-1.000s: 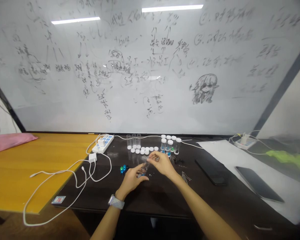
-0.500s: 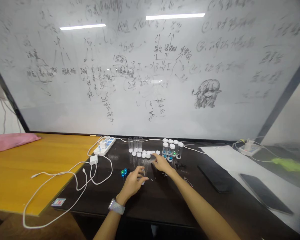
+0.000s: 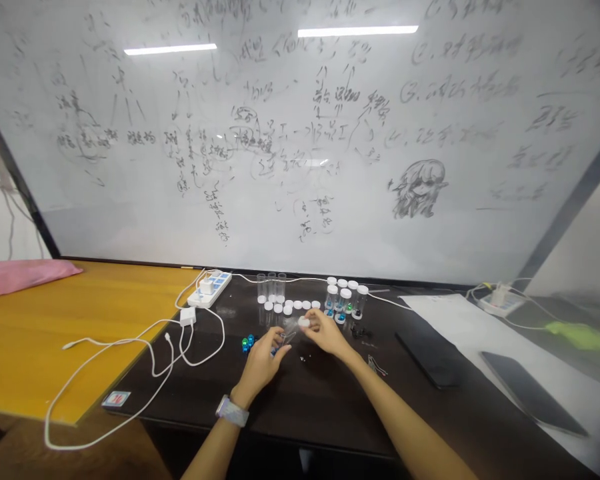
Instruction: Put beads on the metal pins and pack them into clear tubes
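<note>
My left hand (image 3: 261,360) is closed around a clear tube (image 3: 291,332), tilted toward the right, with a bit of blue showing near my fingers. Just to its right, my right hand (image 3: 325,333) pinches a white cap (image 3: 304,322) near the tube's mouth; the two look apart. Loose white caps (image 3: 298,305) lie in a rough row behind my hands. Blue and green beads (image 3: 248,343) sit left of my left hand. Tiny white bits (image 3: 305,359) lie on the dark table between my wrists.
Clear tubes (image 3: 271,288) stand at the back; several capped tubes (image 3: 345,302) with coloured pieces stand right of them. Small black pieces (image 3: 361,332), thin metal pieces (image 3: 377,365), a black tablet-like slab (image 3: 427,357) and a phone (image 3: 533,392) lie rightward. A power strip (image 3: 210,291) with white cables is left.
My right hand has picked a white cap from the row and drawn it back toward the tube. My left hand has tilted the tube to the right.
</note>
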The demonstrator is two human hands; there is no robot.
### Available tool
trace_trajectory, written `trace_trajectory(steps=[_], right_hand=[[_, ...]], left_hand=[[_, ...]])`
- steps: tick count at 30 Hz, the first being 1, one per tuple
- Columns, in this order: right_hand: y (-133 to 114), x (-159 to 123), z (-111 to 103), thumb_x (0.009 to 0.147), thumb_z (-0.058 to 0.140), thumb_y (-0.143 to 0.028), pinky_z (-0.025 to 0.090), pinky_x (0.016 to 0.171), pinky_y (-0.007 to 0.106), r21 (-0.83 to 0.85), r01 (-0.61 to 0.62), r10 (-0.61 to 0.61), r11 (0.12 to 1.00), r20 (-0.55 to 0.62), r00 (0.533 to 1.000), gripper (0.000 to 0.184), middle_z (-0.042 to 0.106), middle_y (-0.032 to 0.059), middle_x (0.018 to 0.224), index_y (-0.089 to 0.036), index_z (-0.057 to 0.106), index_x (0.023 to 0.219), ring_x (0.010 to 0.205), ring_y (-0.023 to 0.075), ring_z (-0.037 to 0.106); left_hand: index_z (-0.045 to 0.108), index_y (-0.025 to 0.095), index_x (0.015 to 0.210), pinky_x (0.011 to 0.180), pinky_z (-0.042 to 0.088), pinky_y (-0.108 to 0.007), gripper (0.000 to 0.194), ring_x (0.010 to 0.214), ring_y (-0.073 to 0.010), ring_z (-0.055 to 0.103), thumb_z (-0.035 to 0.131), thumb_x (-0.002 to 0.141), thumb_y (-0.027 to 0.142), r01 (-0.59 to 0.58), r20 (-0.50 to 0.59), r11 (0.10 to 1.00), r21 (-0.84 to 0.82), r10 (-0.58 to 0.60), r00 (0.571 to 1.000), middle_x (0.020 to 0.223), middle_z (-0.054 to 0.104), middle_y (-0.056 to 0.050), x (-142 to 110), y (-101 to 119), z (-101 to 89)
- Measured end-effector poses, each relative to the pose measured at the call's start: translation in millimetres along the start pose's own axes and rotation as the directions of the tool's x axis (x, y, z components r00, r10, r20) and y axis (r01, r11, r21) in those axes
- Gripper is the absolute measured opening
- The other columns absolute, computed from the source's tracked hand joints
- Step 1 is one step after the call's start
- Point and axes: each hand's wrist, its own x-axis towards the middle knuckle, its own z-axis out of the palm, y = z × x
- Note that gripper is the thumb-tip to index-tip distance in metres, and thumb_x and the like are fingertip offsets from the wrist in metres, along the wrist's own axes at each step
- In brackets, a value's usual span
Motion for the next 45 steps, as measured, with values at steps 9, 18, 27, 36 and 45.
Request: trace_trajectory(steps=[9,18,27,36,45], right_hand=[[-14.3,-23.4,-18.4,0.079,0.075,-0.035,0.054,0.089,0.038,0.281,-0.013,-0.001,0.96,0.05,0.999,0.039,0.068,0.0074,0.107,-0.02,0.065,0.113,0.095,0.0205,0.065],[-15.9,-23.8,-15.1,0.084,0.072,-0.041,0.054,0.095,0.039,0.38,0.032,-0.053,0.924,0.044,0.998,0.035,0.063,0.0074,0.12,-0.026,0.068,0.116,0.106,0.0224,0.065],[-13.2,-23.4,-14.8,0.085,0.071,-0.04,0.055,0.093,0.039,0.344,0.081,-0.096,0.935,0.028,0.995,0.032,0.064,0.0085,0.116,-0.027,0.073,0.115,0.108,0.0234,0.063],[-3.0,-19.0,-8.5,0.081,0.074,-0.041,0.057,0.078,0.035,0.34,0.085,-0.084,0.936,-0.019,0.996,0.031,0.065,0.0067,0.097,-0.024,0.077,0.107,0.088,0.0202,0.065],[-15.5,-14.4,-3.9,0.088,0.066,-0.041,0.055,0.079,0.035,0.289,0.109,-0.107,0.951,-0.023,0.994,0.031,0.064,0.0065,0.098,-0.025,0.074,0.113,0.088,0.0196,0.064]], left_hand=[[0.056,0.028,0.129,0.094,0.051,-0.04,0.034,0.104,-0.0239,0.064,0.055,0.095,0.03,-0.101,0.002,0.994,0.051,0.101,0.995,0.11,0.067,-0.006,-1.2,1.2,-2.8],[0.053,0.032,0.138,0.093,0.051,-0.039,0.039,0.102,-0.0221,0.062,0.047,0.099,0.027,-0.128,0.066,0.991,0.05,0.125,0.99,0.11,0.066,-0.006,0.3,8.3,-5.1],[0.055,0.029,0.137,0.09,0.051,-0.038,0.038,0.098,-0.0215,0.062,0.044,0.1,0.028,-0.104,0.101,0.995,0.009,0.103,0.99,0.105,0.066,-0.007,1.2,9.3,-4.3],[0.056,0.028,0.135,0.095,0.049,-0.04,0.037,0.104,-0.0229,0.061,0.042,0.101,0.029,-0.082,0.116,0.996,-0.02,0.084,0.99,0.11,0.066,-0.008,0.8,11.6,0.8],[0.055,0.026,0.133,0.096,0.049,-0.041,0.035,0.108,-0.0242,0.062,0.043,0.1,0.03,-0.063,0.112,0.996,-0.059,0.069,0.991,0.116,0.066,-0.009,-1.3,15.2,2.9]])
